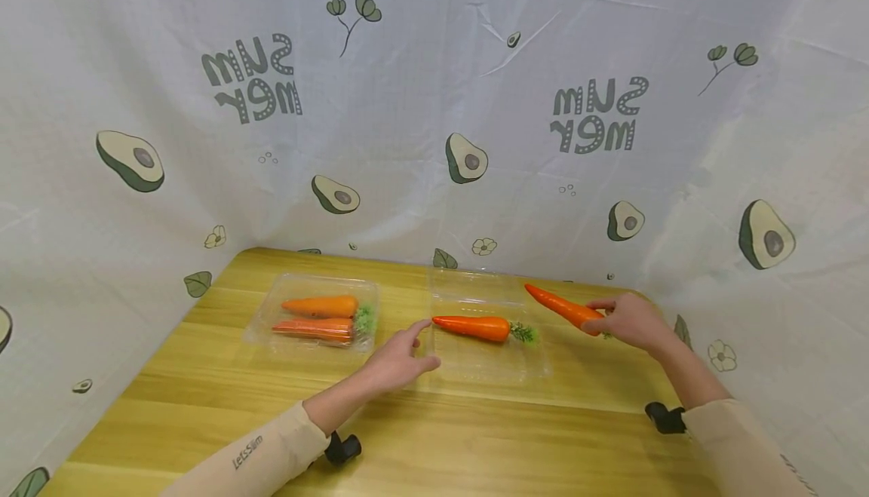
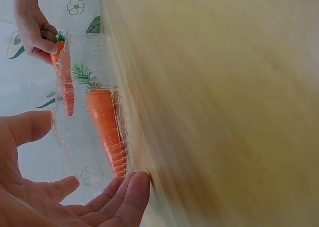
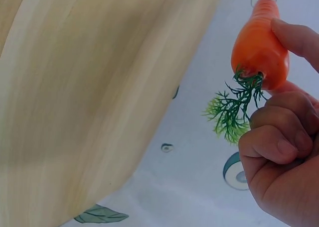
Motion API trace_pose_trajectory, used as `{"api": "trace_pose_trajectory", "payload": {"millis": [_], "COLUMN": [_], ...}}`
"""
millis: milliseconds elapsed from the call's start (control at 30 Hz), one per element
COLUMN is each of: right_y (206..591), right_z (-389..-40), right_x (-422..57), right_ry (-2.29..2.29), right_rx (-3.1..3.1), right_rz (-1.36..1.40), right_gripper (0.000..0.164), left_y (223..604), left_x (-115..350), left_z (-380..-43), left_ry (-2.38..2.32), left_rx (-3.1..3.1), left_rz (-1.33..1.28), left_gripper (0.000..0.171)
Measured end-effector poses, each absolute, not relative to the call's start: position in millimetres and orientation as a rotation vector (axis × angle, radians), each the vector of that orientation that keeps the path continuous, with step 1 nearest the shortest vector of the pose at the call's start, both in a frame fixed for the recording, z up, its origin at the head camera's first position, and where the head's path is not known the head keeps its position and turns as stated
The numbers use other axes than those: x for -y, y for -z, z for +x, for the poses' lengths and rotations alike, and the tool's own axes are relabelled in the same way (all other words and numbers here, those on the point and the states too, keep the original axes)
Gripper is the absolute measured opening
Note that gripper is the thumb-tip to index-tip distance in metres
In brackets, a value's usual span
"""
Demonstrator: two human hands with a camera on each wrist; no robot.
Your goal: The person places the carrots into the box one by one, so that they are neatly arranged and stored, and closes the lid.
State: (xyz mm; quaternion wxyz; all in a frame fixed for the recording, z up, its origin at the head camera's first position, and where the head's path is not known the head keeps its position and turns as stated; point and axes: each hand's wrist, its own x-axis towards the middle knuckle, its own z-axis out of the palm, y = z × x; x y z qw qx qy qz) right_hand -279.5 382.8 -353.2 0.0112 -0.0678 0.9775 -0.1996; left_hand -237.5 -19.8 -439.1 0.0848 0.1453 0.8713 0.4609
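My right hand (image 1: 631, 320) pinches an orange carrot (image 1: 560, 306) near its thick end, thumb on one side and forefinger on the other. The carrot's narrow tip points left, and its green leaves (image 3: 237, 105) hang below the fingers in the right wrist view. A clear plastic clamshell box (image 1: 475, 365) lies with its lid raised at the back. One carrot (image 1: 471, 326) lies inside, tip to the left. My left hand (image 1: 399, 361) is at the box's left side with fingers extended, fingertips (image 2: 137, 187) right at its edge; nothing is in its grasp.
To the left on the wooden table (image 1: 475, 444) stands a second clear box (image 1: 261, 335), holding two carrots under clear plastic. A white curtain (image 1: 407, 120) printed with avocados hangs behind the table and along both sides. Each wrist carries a black camera mount (image 1: 342, 449).
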Motion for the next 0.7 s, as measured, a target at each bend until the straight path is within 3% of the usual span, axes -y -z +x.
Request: {"api": "trace_pose_trajectory", "payload": {"millis": [700], "right_y": [339.7], "right_z": [-273.1], "right_x": [-337.3], "right_ry": [0.578], "right_rx": [-2.999], "right_rz": [-0.359], "right_gripper": [0.052], "left_y": [440.9], "left_x": [18.1], "left_z": [-239.2], "left_ry": [-1.366], "left_rx": [-2.606], "left_rz": [0.441], "left_gripper": [0.073]}}
